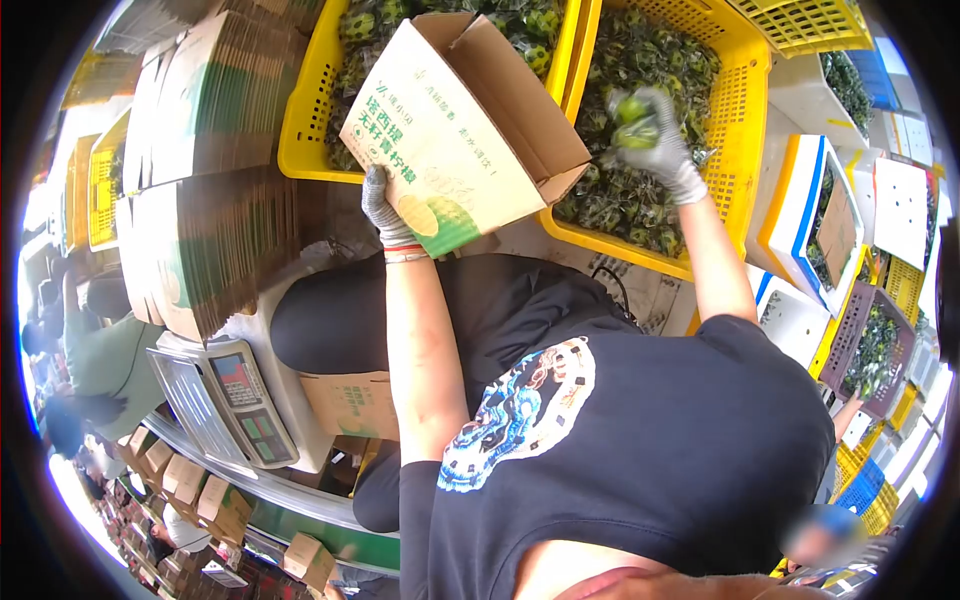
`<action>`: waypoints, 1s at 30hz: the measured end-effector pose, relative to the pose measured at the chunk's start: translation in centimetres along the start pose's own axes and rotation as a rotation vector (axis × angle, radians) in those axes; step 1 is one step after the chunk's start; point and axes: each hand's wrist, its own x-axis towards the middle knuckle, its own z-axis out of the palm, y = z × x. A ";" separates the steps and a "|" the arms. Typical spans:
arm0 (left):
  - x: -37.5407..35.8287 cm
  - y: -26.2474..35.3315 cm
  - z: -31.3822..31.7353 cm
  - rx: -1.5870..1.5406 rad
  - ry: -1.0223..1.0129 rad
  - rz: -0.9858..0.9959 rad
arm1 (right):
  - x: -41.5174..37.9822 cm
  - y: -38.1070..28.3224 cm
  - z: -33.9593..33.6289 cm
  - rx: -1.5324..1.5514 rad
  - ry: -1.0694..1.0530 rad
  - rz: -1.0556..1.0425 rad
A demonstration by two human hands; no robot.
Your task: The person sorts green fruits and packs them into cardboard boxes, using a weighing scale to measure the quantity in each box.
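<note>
My left hand [382, 207], in a grey glove, is closed on the lower edge of an open cardboard box [450, 140]. The box has green printing and is tilted, its opening facing up and to the right. Over a yellow crate [735, 130] full of bagged green limes [640, 60] is my gloved right hand [660, 150]. Its fingers are wrapped round a bagged lime [635, 122], somewhat blurred by motion. Behind the box, a second yellow crate [305, 120] holds more bagged limes; the box covers part of it.
Stacked flattened cartons [215, 160] stand at the left, above a weighing scale [235, 400]. White foam boxes [810, 220] and a brown crate [870, 340] line the right side. Other people are at the left and lower right. Small cartons [185, 480] sit at lower left.
</note>
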 end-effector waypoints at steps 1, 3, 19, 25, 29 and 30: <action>0.1 -0.1 0.0 0.000 -0.010 -0.009 | 0.6 -4.1 0.9 -0.205 0.078 -0.371; 0.3 -0.7 0.1 0.000 -0.034 -0.038 | 1.6 -8.6 1.6 -0.580 0.285 -0.680; -1.7 0.5 -2.7 -0.154 0.039 0.246 | -2.9 10.2 5.6 -1.225 -0.948 0.552; -3.6 1.0 -2.0 -0.170 0.045 0.265 | 1.8 11.9 3.2 -1.026 -0.447 0.712; -2.8 1.2 -2.3 -0.164 0.043 0.263 | 6.2 10.8 1.9 -0.960 -0.296 0.907; -2.9 1.3 -2.3 -0.167 0.042 0.269 | 7.3 10.9 2.0 -0.953 -0.273 0.935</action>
